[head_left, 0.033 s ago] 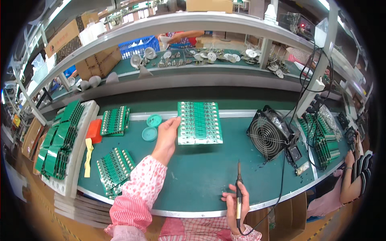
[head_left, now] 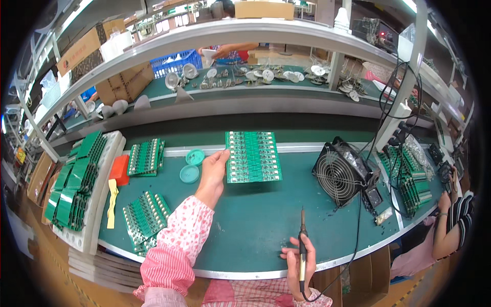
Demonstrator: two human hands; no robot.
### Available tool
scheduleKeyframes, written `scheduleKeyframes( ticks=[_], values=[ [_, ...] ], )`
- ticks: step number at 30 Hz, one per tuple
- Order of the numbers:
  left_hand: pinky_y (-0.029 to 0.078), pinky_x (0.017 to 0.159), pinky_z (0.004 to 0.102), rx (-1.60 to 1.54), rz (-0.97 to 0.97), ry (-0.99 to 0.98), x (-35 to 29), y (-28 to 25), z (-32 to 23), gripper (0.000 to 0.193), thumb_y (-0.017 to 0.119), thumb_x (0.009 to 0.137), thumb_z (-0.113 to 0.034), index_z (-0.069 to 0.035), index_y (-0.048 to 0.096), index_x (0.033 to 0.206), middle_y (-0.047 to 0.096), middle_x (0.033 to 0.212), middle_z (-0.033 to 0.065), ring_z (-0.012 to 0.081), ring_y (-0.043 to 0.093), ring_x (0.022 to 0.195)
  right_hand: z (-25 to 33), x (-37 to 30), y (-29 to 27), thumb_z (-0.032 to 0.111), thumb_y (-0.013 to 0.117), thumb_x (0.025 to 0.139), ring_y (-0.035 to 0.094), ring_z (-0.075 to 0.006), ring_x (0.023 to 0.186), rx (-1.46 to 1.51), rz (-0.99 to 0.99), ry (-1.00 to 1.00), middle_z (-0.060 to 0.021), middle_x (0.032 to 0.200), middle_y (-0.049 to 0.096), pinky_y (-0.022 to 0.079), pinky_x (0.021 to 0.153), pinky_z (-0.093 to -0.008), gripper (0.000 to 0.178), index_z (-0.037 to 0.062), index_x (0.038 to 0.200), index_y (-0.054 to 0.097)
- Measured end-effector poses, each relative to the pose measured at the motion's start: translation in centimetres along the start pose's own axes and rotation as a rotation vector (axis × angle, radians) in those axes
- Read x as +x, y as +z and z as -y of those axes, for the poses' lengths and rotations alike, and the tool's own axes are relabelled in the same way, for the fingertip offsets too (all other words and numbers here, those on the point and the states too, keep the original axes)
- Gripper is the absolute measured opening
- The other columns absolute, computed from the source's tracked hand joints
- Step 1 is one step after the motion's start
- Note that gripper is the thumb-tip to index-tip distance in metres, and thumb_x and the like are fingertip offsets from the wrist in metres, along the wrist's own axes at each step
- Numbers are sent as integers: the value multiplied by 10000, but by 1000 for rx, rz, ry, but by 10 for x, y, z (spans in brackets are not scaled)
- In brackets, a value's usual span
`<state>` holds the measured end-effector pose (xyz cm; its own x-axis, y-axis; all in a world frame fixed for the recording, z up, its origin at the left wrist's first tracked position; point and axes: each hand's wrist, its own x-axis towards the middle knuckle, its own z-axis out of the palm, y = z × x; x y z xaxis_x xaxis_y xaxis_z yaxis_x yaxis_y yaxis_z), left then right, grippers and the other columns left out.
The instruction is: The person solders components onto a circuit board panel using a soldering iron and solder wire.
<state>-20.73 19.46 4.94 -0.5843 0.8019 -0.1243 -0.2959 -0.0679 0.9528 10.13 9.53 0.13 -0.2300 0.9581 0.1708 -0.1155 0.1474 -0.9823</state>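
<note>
My left hand (head_left: 214, 174) pinches the left edge of a green circuit board panel (head_left: 253, 157), held up above the middle of the bench. Rows of small pale components line both sides of the panel. In my right hand (head_left: 297, 263), near the bench's front edge, is a soldering iron (head_left: 303, 240), its tip pointing up and away from me. The iron stands apart from the panel. To the left of my left hand sit two small round green containers (head_left: 190, 173). More circuit boards (head_left: 147, 217) lie by my left sleeve, with another stack (head_left: 146, 157) behind them.
At far left, a white foam tray (head_left: 107, 176) carries several stacks of boards, beside a red box (head_left: 119, 170) and a yellow strip (head_left: 112, 203). A black fan (head_left: 337, 174) with cables stands right. Beyond is a shelf frame (head_left: 215, 35). Another person's arm (head_left: 446, 225) shows at right.
The panel has tilted slightly in my left hand. The soldering iron has hardly moved, and both hands keep their grip.
</note>
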Motion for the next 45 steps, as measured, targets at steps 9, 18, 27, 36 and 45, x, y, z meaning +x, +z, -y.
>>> scheduleKeyframes(
  ticks=[9, 18, 27, 36, 45],
  values=[
    [516, 768, 295, 387, -270, 177, 80, 2, 34, 236, 614, 968, -177, 18, 687, 1079, 715, 959, 78, 151, 660, 860, 8, -5, 2, -14, 614, 923, 616, -223, 899, 175, -21, 71, -190, 1193, 569, 514, 718, -341, 443, -12, 1340, 466],
    [421, 642, 419, 1063, -398, 812, 12, -16, -39, 301, 610, 933, -221, -13, 488, 754, 551, 756, 131, 316, 526, 684, -3, -2, -3, 25, 546, 963, 660, -180, 914, 36, 60, 8, -219, 1237, 559, 595, 770, -309, 510, -48, 1423, 338],
    [400, 553, 404, 1792, -337, 1813, -163, -3, -293, 191, 581, 969, -185, -33, 623, 861, 610, 800, 153, 314, 571, 630, 6, -5, 2, 39, 512, 972, 605, -143, 908, 127, 108, 39, -163, 1255, 546, 538, 801, -283, 503, -27, 1446, 357],
    [444, 673, 402, 2205, -489, 1132, -269, -111, -266, 173, 570, 956, -203, -38, 619, 946, 629, 861, 148, 300, 597, 740, 5, -6, 3, 42, 497, 986, 613, -137, 917, -62, 83, -91, -143, 1244, 591, 525, 811, -277, 444, 6, 1423, 424],
    [487, 794, 400, 2416, -590, 822, -288, -111, -279, 207, 559, 943, -221, -42, 614, 1031, 648, 922, 142, 286, 623, 850, 0, -11, 3, 58, 509, 990, 620, -136, 892, -72, 94, -121, -136, 1189, 624, 526, 790, -283, 396, 8, 1382, 479]
  ],
)
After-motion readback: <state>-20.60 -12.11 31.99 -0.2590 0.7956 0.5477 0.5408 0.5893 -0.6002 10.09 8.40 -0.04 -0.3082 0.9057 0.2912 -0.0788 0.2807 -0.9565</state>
